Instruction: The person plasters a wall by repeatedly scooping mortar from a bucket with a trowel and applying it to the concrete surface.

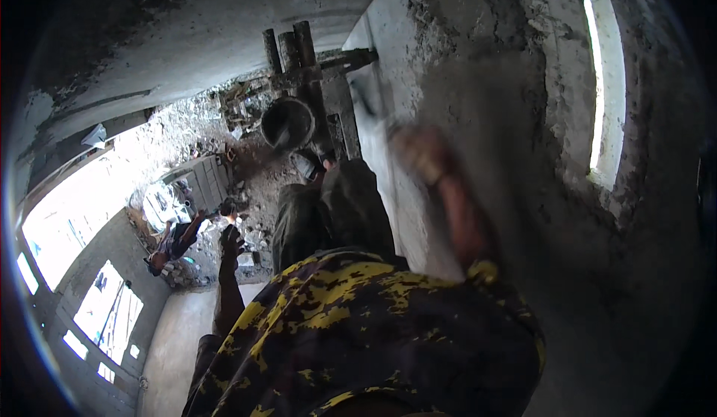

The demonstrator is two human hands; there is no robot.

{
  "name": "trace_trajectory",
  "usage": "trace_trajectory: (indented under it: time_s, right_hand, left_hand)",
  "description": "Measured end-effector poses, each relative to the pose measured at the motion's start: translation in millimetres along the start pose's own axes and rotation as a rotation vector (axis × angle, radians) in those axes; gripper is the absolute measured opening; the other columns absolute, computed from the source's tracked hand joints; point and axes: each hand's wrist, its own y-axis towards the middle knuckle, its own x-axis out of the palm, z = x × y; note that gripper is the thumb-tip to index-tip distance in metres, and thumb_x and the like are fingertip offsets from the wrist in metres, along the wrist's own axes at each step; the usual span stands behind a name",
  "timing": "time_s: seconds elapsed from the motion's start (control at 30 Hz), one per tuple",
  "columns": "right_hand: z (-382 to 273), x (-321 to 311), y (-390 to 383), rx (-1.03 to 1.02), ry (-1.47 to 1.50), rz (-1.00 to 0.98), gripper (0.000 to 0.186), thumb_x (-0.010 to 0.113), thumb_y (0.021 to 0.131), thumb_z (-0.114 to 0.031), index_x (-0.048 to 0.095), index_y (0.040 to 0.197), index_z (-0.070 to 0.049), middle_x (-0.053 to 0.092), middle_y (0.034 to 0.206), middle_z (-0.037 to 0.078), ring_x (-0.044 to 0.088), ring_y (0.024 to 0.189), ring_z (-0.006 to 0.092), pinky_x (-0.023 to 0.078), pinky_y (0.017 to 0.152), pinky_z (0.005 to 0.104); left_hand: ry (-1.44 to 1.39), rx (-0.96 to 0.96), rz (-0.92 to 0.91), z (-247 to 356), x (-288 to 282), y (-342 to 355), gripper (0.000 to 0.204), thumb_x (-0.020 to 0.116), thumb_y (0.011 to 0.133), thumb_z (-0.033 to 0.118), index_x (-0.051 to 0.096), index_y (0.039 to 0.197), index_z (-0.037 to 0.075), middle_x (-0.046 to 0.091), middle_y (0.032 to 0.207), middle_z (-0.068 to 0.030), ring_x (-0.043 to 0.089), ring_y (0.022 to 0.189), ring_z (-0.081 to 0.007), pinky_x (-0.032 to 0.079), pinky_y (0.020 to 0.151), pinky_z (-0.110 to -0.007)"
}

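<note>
Bucket (pixel 302 118), round, dark: far of the legs, left of the pale wall (pixel 396 51), beside poles (pixel 288 50). Contents obscured. Handling, estimated: stiff-sided, heavy if filled, gritty rather than slippery, not fragile; best held at opposite sides of the rim.
Right hand (pixel 423 152): near the pale wall, blurred; grip and contact cannot be told.
Left hand (pixel 231 242): lowered at left, well apart from the bucket; grip unclear.
</note>
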Motion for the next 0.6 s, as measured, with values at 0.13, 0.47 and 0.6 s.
trace_trajectory:
  time_s: [0.13, 0.47, 0.6]
  right_hand:
    - [-55, -110, -4, 0.422, 0.794, 0.331, 0.019, 0.051, 0.086, -0.028, 0.055, 0.092, -0.010, 0.053, 0.070, 0.000, 0.051, 0.059, 0.0094, 0.043, 0.050, 0.0247]
    - [150, 148, 122, 0.400, -0.489, -0.024, 0.033, 0.053, 0.082, -0.035, 0.055, 0.089, -0.003, 0.061, 0.078, 0.017, 0.061, 0.069, 0.0305, 0.048, 0.062, 0.0402]
    - [275, 229, 177, 0.599, -0.720, -0.329, 0.036, 0.043, 0.085, -0.034, 0.060, 0.085, -0.002, 0.063, 0.082, 0.020, 0.062, 0.075, 0.0363, 0.049, 0.065, 0.0451]
  left_hand:
    - [0.050, -0.100, 0.061, -4, 0, 10, 0.048, 0.052, 0.085, 0.039, 0.042, 0.128, 0.020, 0.056, 0.102, -0.0044, 0.058, 0.074, -0.0182, 0.049, 0.057, -0.032]
    - [-0.231, 0.040, -0.112, 30, 81, 113, 0.054, 0.058, 0.085, 0.029, 0.038, 0.132, 0.014, 0.054, 0.116, -0.0074, 0.056, 0.082, -0.0149, 0.047, 0.070, -0.028]
    - [-0.024, 0.017, -0.105, -11, 139, 199, 0.066, 0.063, 0.081, 0.033, 0.034, 0.133, 0.003, 0.061, 0.102, -0.0165, 0.059, 0.079, -0.0185, 0.049, 0.068, -0.030]
